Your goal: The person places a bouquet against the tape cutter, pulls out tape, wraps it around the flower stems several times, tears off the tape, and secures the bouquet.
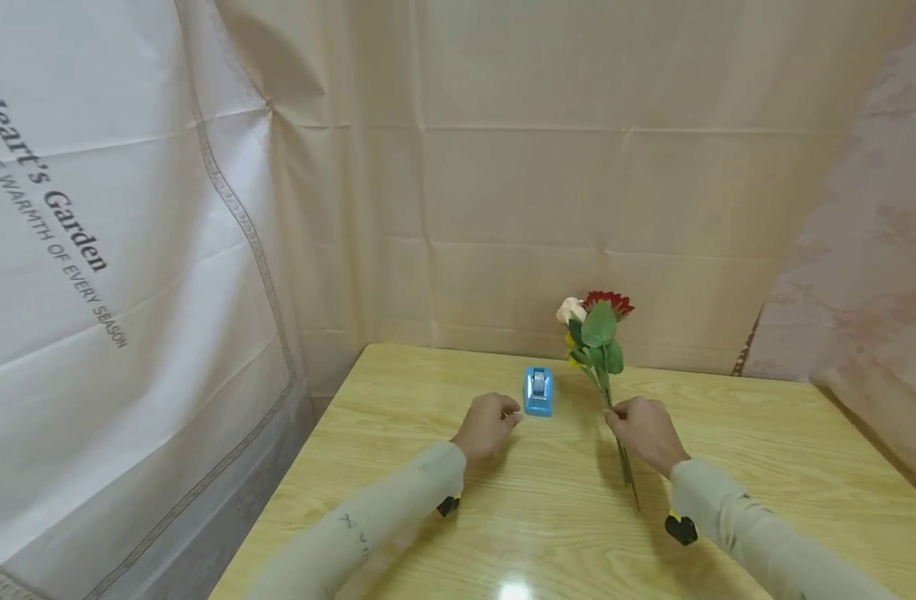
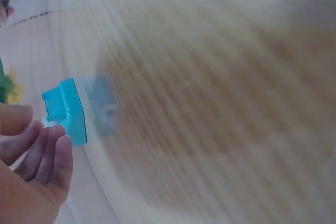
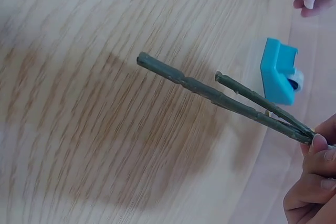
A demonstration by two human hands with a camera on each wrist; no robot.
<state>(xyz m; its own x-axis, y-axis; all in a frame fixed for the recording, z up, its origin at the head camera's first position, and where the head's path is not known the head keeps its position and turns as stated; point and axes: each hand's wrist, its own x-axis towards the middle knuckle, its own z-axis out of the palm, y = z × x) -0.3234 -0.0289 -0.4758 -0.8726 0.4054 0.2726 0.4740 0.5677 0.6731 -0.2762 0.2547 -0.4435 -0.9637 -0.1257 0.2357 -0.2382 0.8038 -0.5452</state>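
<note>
My right hand (image 1: 645,429) pinches the green stems (image 3: 226,98) of a small bunch of flowers, holding it tilted above the table. In the head view the bunch has a dark red bloom (image 1: 609,303), a white rose (image 1: 571,311), some yellow and green leaves (image 1: 599,325). The cut stem ends point down towards me. My left hand (image 1: 489,425) is beside the blue tape dispenser (image 1: 538,392), its fingers curled and thumb close to the fingertips. A small whitish bit at those fingertips looks like clear tape. The dispenser stands upright with a roll in it.
A light wooden table (image 1: 397,392) lies under both hands. Beige cloth (image 1: 503,183) hangs behind it, with a white printed cloth (image 1: 127,250) at the left and a pinkish one (image 1: 863,275) at the right. Dark wrist devices (image 1: 681,529) hang under the sleeves.
</note>
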